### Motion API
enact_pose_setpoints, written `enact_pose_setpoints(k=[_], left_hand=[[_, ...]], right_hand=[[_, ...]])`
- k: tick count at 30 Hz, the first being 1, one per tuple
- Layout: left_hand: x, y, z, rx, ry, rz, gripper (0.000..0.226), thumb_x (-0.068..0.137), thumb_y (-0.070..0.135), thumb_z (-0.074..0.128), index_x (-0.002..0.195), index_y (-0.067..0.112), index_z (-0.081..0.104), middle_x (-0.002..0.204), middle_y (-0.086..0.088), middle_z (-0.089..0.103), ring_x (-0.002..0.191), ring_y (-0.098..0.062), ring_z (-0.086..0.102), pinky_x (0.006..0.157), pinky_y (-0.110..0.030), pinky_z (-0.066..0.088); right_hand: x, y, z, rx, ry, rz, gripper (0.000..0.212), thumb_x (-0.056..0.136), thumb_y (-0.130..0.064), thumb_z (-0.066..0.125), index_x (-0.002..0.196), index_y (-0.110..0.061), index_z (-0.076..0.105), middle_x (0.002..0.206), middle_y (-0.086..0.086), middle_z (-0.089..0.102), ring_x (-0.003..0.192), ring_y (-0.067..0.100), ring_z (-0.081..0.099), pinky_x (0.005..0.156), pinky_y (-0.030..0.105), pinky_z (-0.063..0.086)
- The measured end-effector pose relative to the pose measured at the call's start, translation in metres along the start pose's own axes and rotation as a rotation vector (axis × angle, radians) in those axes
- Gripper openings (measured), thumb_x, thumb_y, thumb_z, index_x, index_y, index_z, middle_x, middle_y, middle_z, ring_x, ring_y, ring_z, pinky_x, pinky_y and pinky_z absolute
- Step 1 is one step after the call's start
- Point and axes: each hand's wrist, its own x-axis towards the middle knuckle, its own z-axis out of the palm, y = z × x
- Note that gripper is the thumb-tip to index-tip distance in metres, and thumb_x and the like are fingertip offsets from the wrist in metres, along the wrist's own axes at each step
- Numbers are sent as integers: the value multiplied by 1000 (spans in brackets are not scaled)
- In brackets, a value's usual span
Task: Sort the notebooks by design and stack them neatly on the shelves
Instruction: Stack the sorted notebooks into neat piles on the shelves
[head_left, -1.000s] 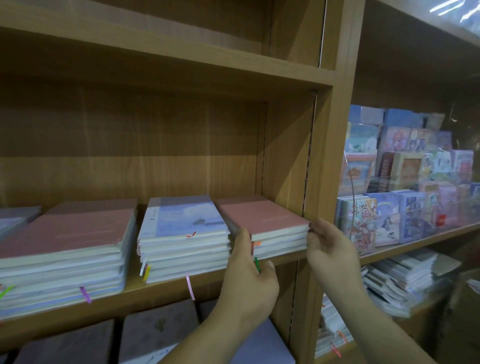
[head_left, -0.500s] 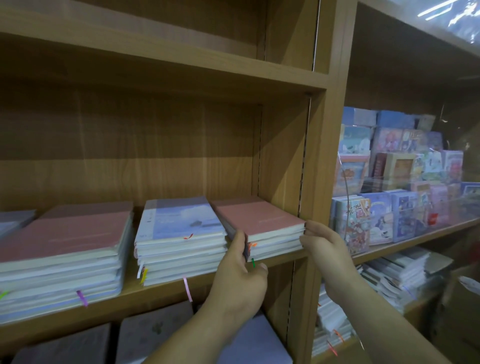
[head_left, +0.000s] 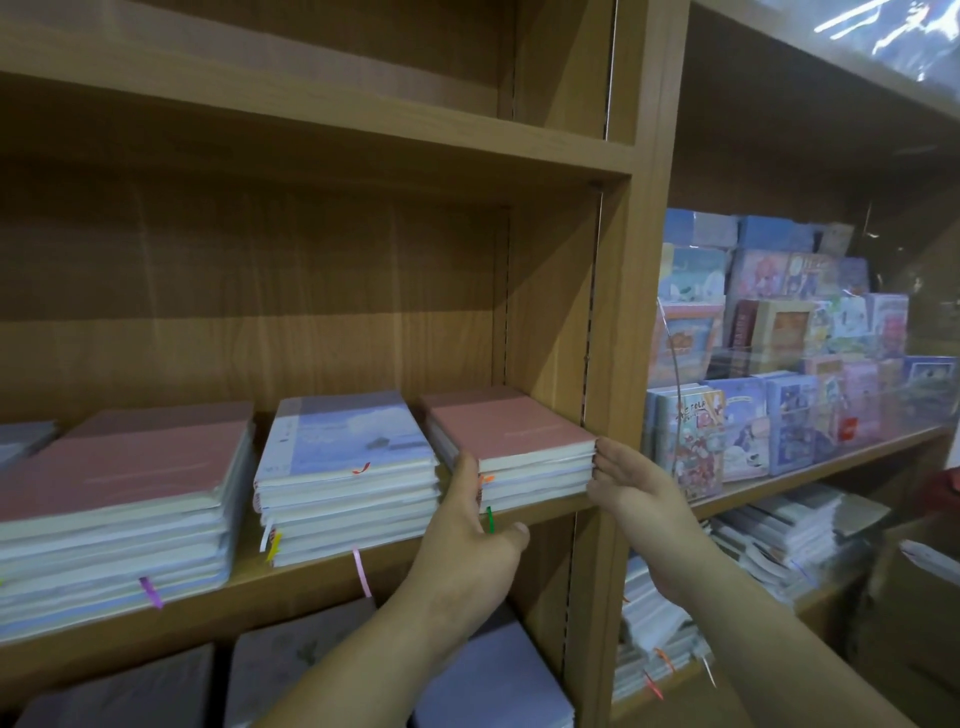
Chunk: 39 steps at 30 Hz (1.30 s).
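Notebooks (head_left: 511, 434) topped by a plain pink cover make a short stack at the right end of the middle shelf (head_left: 311, 590), its right side close against the wooden upright (head_left: 618, 364). The left hand (head_left: 467, 530) stands edge-on at the stack's front left corner. Its fingers are straight and slipped into the gap between this stack and the next, and the thumb spreads out over the shelf's front edge. The right hand (head_left: 641, 491) is flat and relaxed, palm turned toward the stack, with its fingertips (head_left: 602, 457) touching the front right corner. Neither hand curls round anything. An orange ribbon (head_left: 487, 478) and a green ribbon (head_left: 489, 519) hang from the stack's front, just beside the left hand.

Just to the left stands a taller blue sky-design stack (head_left: 345, 441). A yellow ribbon (head_left: 272, 545) and a pink ribbon (head_left: 362, 571) dangle from its front. Further left is a wider pink-covered stack (head_left: 119, 462) with a purple ribbon (head_left: 150, 592), and a grey stack (head_left: 26, 436) sits at the frame's edge.

On the shelf below, grey-purple notebooks (head_left: 296, 660) and a lilac-blue notebook (head_left: 493, 675) lie flat. Beyond the upright, the neighbouring bay holds colourful illustrated boxes (head_left: 748, 415) behind a clear sheet. Beneath them are slumped piles of white-edged notebooks (head_left: 779, 535).
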Motion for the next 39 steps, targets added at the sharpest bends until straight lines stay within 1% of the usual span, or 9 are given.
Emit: enact_pose_setpoints(k=[4, 9, 13, 17, 22, 28, 31, 36, 39], left_hand=[[-8, -11, 1, -17, 44, 12, 80, 97, 1, 57, 159, 39, 25, 153, 25, 44, 138, 8, 41, 113, -19, 32], [-7, -26, -3, 68, 133, 45, 75, 98, -4, 54, 159, 28, 24, 157, 17, 40, 141, 4, 40, 110, -11, 31], [-5, -30, 4, 130, 212, 67, 75, 96, 0, 56, 158, 32, 26, 154, 22, 40, 142, 1, 39, 117, -23, 33], [-5, -29, 13, 152, 204, 83, 79, 89, 19, 51, 160, 36, 21, 161, 25, 29, 150, 2, 24, 125, -38, 26], [-11, -24, 19, 288, 192, 136, 83, 97, 2, 51, 159, 34, 5, 164, 23, 11, 151, 6, 9, 120, -15, 13], [-11, -29, 7, 307, 181, 144, 85, 96, 0, 51, 146, 53, 7, 165, 20, 21, 152, -1, 20, 126, -38, 24], [-16, -25, 1, 300, 162, 162, 81, 97, 2, 54, 148, 52, 14, 159, 24, 34, 147, 2, 32, 123, -29, 28], [-28, -24, 0, 131, 218, 85, 72, 98, -7, 47, 151, 40, 35, 136, 37, 49, 126, 20, 45, 103, -5, 36], [-28, -20, 2, 28, 150, 19, 73, 98, -12, 44, 155, 32, 33, 151, 24, 42, 140, 3, 38, 98, 2, 35]], right_hand=[[-1, 3, -2, -105, -1, -86, 62, 96, -9, 67, 152, -13, 41, 141, -3, 56, 124, 10, 56, 98, 20, 45], [0, 9, -3, -204, -61, -152, 73, 88, -3, 75, 151, -16, 42, 131, -14, 61, 114, -6, 60, 89, 7, 49], [2, 10, -1, -237, -23, -164, 72, 88, -3, 74, 152, -11, 41, 137, -2, 59, 122, 7, 58, 95, 10, 47], [5, 14, 1, -218, 29, -171, 66, 92, 2, 68, 151, -10, 41, 139, 2, 57, 127, 13, 56, 110, 28, 46], [8, 23, 3, -269, 13, -209, 67, 89, 13, 62, 133, -36, 47, 119, -26, 59, 108, -20, 56, 101, 8, 45], [8, 26, 1, -278, 0, -236, 73, 88, 15, 59, 133, -40, 45, 122, -29, 55, 106, -25, 52, 95, 1, 42], [8, 29, 1, -298, 0, -250, 74, 89, 13, 61, 133, -43, 44, 122, -32, 54, 108, -22, 52, 97, 2, 41], [13, 31, 2, -275, 42, -264, 67, 91, 8, 63, 144, -30, 48, 118, -34, 56, 109, -11, 57, 107, 20, 45], [13, 34, 6, -311, 62, -307, 69, 89, 8, 61, 142, -35, 49, 116, -38, 58, 111, -17, 56, 100, 13, 45]])
